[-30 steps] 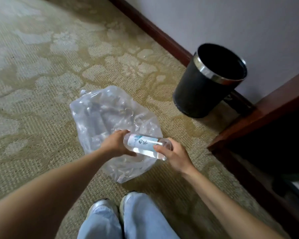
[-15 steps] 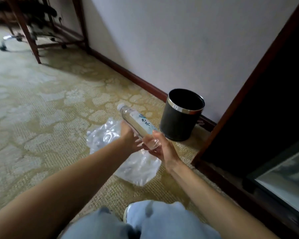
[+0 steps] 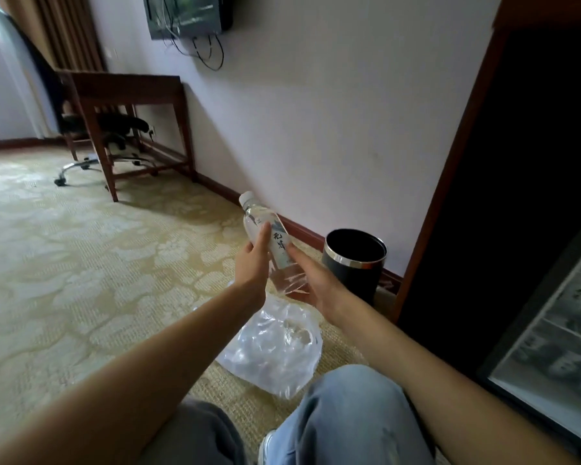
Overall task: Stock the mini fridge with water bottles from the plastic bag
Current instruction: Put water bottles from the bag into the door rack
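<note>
Clear plastic bottle (image 3: 268, 234), crinkled glossy bag (image 3: 275, 350)

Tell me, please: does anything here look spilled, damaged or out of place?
Nothing looks spilled or broken. The bottle, capped, is held tilted in the left hand and right hand; the bag lies on the carpet. The only untidy thing: loose cables hanging under the TV.

A clear water bottle (image 3: 279, 246) with a white cap and a pale printed label is held tilted, cap uppermost, between the left hand (image 3: 250, 266) and the right hand (image 3: 311, 283). Below it, a crumpled transparent plastic bag (image 3: 272, 354) is spread on the carpet (image 3: 81, 280). At the right, what appears to be the glass-fronted mini fridge (image 3: 544, 337) is partly seen.
</note>
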Motion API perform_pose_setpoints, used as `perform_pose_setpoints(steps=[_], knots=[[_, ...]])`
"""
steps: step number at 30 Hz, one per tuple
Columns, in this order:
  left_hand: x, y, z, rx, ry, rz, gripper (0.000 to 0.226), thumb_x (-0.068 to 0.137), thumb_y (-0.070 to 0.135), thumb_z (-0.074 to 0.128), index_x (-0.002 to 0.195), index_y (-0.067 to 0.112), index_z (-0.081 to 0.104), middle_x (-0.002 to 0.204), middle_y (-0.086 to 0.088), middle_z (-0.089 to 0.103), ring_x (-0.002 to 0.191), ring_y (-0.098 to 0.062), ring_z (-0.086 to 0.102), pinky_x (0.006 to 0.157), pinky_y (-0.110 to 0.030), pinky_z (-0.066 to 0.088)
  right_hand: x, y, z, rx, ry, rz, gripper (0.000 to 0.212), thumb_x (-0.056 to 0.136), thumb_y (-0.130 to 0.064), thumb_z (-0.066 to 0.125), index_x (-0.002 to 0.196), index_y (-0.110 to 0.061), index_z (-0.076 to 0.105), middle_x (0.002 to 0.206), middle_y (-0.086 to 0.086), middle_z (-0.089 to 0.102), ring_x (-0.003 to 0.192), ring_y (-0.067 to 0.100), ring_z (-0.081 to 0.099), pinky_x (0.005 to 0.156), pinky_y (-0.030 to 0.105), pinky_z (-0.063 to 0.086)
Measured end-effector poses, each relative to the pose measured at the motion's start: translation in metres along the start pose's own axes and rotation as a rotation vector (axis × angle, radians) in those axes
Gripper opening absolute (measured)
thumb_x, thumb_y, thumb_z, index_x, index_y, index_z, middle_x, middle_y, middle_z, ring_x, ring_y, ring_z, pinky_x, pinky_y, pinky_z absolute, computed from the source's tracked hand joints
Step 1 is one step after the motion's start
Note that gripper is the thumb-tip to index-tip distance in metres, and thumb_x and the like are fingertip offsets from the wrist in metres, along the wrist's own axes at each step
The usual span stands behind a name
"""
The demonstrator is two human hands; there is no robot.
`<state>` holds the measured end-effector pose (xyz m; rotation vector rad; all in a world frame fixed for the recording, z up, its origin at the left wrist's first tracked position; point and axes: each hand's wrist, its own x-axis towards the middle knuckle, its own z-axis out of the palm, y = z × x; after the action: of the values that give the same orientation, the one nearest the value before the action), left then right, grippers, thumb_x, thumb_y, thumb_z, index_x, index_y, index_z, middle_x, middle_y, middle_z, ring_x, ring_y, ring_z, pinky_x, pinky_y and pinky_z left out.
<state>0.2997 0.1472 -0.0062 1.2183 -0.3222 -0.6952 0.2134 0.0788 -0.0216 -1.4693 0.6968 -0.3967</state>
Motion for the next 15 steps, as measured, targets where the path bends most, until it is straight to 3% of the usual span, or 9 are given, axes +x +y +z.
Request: perform_pose_setpoints(steps=[4, 10, 15], knots=[[-0.019, 0.008, 0.01, 0.123, -0.132, 0.139, 0.042, 0.091, 0.042, 0.055, 0.119, 0.01, 0.059, 0.098, -0.008, 0.071, 0.077, -0.015, 0.072, 0.057, -0.023, 0.056, -0.008, -0.033, 0.005, 0.042, 0.073, 0.011, 0.047, 0.092, -0.062, 0.041, 0.097, -0.023, 0.065, 0.104, 0.008, 0.071, 0.094, 0.028, 0.067, 0.088, 0.041, 0.054], [-0.027, -0.003, 0.011, 0.096, -0.209, 0.083, 0.021, 0.091, 0.041, 0.055, 0.103, 0.025, 0.061, 0.088, 0.0, 0.072, 0.075, -0.015, 0.073, 0.059, -0.03, 0.058, -0.015, -0.024, 0.009, 0.06, 0.161, 0.03, 0.053, 0.094, -0.059, 0.04, 0.117, -0.016, 0.06, 0.109, 0.009, 0.068, 0.103, 0.028, 0.064, 0.097, 0.048, 0.049], [-0.022, -0.014, 0.01, 0.108, -0.247, 0.023, 0.036, 0.092, 0.042, 0.054, 0.114, 0.014, 0.06, 0.088, -0.006, 0.072, 0.074, -0.02, 0.072, 0.056, -0.029, 0.057, -0.017, -0.015, -0.009, 0.053, 0.109, 0.107, 0.036, 0.094, -0.054, 0.044, 0.092, -0.023, 0.062, 0.113, 0.012, 0.068, 0.105, 0.029, 0.065, 0.099, 0.048, 0.048]])
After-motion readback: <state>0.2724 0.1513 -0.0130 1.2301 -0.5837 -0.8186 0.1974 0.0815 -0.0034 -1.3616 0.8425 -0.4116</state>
